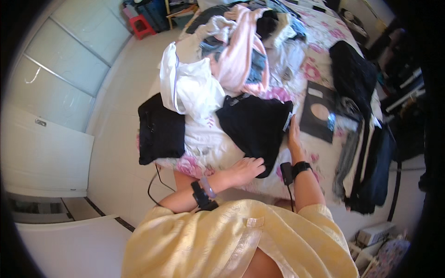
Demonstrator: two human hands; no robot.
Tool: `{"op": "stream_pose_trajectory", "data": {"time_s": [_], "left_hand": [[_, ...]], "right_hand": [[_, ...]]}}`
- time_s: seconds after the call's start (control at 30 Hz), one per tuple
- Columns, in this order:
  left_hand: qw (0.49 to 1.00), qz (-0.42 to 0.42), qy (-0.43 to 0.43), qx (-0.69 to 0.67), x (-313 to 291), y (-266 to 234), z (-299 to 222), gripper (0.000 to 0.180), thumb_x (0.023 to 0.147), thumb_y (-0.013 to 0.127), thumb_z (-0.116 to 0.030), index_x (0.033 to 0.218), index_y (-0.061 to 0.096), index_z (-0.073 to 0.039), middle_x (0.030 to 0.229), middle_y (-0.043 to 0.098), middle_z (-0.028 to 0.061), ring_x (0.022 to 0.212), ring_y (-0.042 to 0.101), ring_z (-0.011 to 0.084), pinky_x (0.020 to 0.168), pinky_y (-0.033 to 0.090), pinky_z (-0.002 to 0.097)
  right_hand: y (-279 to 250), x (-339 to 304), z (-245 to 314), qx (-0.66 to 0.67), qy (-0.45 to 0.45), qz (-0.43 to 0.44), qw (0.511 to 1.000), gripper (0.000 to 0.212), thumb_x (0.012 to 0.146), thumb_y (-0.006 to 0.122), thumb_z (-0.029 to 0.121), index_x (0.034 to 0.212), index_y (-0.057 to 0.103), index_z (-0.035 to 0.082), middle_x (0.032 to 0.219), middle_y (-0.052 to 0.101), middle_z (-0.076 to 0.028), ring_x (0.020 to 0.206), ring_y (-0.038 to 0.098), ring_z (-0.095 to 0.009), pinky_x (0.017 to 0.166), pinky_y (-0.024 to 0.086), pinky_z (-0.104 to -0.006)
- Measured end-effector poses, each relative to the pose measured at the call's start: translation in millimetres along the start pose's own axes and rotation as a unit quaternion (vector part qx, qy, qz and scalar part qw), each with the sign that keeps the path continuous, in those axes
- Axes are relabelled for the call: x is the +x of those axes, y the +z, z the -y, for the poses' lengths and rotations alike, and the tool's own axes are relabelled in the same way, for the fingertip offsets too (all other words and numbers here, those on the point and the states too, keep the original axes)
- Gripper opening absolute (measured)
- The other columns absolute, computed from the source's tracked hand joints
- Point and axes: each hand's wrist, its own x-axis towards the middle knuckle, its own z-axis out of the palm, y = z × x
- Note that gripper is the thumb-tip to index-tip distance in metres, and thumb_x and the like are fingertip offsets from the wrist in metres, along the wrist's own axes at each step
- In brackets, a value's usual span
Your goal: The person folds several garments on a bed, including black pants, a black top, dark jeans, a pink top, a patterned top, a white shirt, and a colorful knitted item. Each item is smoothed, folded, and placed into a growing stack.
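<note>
A black garment (255, 125) with pale lettering along its edges lies spread on the flowered bedspread (194, 150) in front of me; its exact kind is hard to tell. My left hand (248, 170) rests at its near corner, fingers slightly bent and apart on the cloth. Along the right edge, my right hand (294, 134) stands with its fingers stretched out, touching the cloth. Just left of the garment lies a bunched white piece of clothing (192, 85). A folded black garment (161, 129) sits at the bed's left edge.
A heap of mixed clothes with a pink garment (238, 51) covers the far bed. To the right are a flat dark package (319, 111), black clothing (352, 72) and trousers (373, 167) hanging over the edge. A red stool (141, 26) stands on the floor at far left.
</note>
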Motion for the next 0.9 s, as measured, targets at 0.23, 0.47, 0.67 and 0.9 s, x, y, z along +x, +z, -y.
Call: {"op": "stream_pose_trajectory", "data": {"time_s": [0.23,0.47,0.67,0.9], "left_hand": [[0.998,-0.054,0.003,-0.026,-74,41,-70,0.022,0.078,0.062,-0.003,0.099,0.061,0.003,0.115,0.056,0.0200,0.100,0.059,0.0359,0.088,0.050,0.0402],[0.970,-0.020,-0.041,-0.237,-85,36,-76,0.036,0.085,0.061,-0.008,0.121,0.060,-0.002,0.119,0.061,0.0225,0.107,0.062,0.0337,0.090,0.051,0.0372],[0.878,-0.257,-0.325,-0.240,-78,9,66,0.039,0.084,0.066,-0.017,0.120,0.061,-0.003,0.109,0.067,0.0192,0.101,0.065,0.0280,0.087,0.051,0.0343],[0.871,-0.224,-0.340,-0.275,-39,29,161,0.066,0.075,0.078,-0.031,0.126,0.053,0.003,0.120,0.060,0.0229,0.112,0.059,0.0333,0.095,0.046,0.0381]], "right_hand": [[41,-174,55,-0.064,0.151,-0.045,0.985,0.052,0.086,0.065,0.048,0.112,0.060,0.004,0.093,0.064,-0.005,0.082,0.062,-0.018,0.069,0.050,-0.0353],[5,-181,23,-0.152,-0.074,-0.203,0.964,0.028,0.092,0.061,0.023,0.102,0.058,-0.003,0.079,0.057,-0.003,0.069,0.053,-0.016,0.061,0.044,-0.0324],[-46,-192,27,-0.209,-0.086,-0.289,0.930,0.029,0.094,0.057,0.021,0.114,0.058,0.000,0.095,0.065,-0.012,0.089,0.063,-0.024,0.083,0.049,-0.0339],[17,-112,102,-0.452,-0.177,-0.045,0.873,0.044,0.087,0.066,0.026,0.123,0.054,0.004,0.111,0.063,-0.018,0.104,0.061,-0.032,0.089,0.048,-0.0370]]}}
